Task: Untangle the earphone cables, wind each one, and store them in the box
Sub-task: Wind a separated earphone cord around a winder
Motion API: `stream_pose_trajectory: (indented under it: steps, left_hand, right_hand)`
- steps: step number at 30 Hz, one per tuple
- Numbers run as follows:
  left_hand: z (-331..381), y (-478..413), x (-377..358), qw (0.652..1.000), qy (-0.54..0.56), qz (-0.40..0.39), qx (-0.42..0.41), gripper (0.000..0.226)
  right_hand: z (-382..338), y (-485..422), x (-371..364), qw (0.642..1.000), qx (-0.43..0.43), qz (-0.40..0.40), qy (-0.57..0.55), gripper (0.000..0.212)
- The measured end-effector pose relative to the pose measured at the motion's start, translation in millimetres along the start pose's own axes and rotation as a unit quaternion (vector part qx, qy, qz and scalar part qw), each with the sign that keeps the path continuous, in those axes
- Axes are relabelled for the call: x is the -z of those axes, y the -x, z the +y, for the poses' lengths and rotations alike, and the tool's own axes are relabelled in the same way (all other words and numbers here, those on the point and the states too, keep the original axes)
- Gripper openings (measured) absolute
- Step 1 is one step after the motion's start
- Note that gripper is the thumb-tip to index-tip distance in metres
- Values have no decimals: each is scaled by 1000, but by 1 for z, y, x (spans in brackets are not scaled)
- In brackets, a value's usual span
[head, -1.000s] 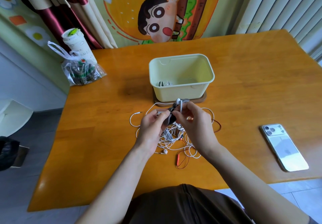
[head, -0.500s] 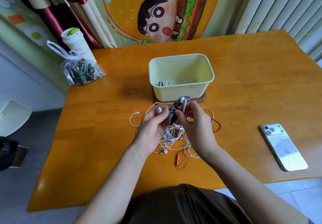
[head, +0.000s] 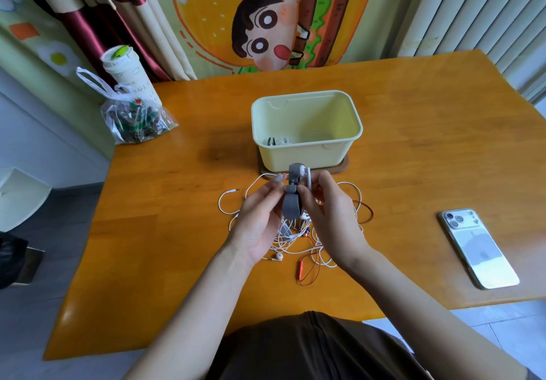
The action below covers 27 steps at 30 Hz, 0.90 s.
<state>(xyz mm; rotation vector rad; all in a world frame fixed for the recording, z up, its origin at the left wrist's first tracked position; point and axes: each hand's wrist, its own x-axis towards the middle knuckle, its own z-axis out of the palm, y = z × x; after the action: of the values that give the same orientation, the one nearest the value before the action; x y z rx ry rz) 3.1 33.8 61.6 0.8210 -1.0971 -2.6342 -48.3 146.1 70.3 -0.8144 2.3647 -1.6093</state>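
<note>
Left hand point(head: 260, 217) and right hand point(head: 332, 217) are pinching the grey-strapped earphone point(head: 291, 202) — narrow grips — near-side of the box point(head: 301, 156); bare bench point(head: 413, 158) stretching right.

A pale yellow rectangular plastic box point(head: 307, 155) stands open on the table point(head: 443, 143), with a wound white earphone coil point(head: 279, 141) lying in its near left corner. Just in front of the box, a white earphone bundle wrapped in a grey strap point(head: 292, 202) is upright, earbuds at the top. It is pinched between the left hand point(head: 260, 220) and the right hand point(head: 331, 217). Beneath it on the table lies a loose tangle of white earphone cables point(head: 291, 239), with a thin red earphone cable point(head: 301, 270) looped through its near right side.
</note>
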Motion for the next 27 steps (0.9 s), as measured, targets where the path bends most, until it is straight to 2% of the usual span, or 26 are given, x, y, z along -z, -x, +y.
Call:
stream_pose_trajectory:
  steps: [3,8,14,16,20,23,27]
  left_hand:
    - [-2,0,-1,999,-5,32,-23,10]
    - [-5,-2,-1,997,-9,65,-37,8]
    - [-6,-3,1,996,-70,34,49,34]
    - [-9,-3,2,993,-92,29,68,33]
    - [-12,-3,4,995,-60,17,78,25]
    - [-10,-3,5,996,-62,-6,63,18]
    - [-8,-5,10,992,-115,54,19,20]
  right_hand:
    - [3,0,-3,1000,-4,6,-3,6]
    - [6,-4,-7,1000,-3,18,-5,4]
    - [17,1,-6,1000,-12,15,12,5]
    - [21,3,-6,1000,-21,13,18,8]
    - [24,2,-5,999,-36,8,27,7]
    - [23,1,-3,999,-32,-8,41,5]
    - [21,-1,2,997,5,1,80,14]
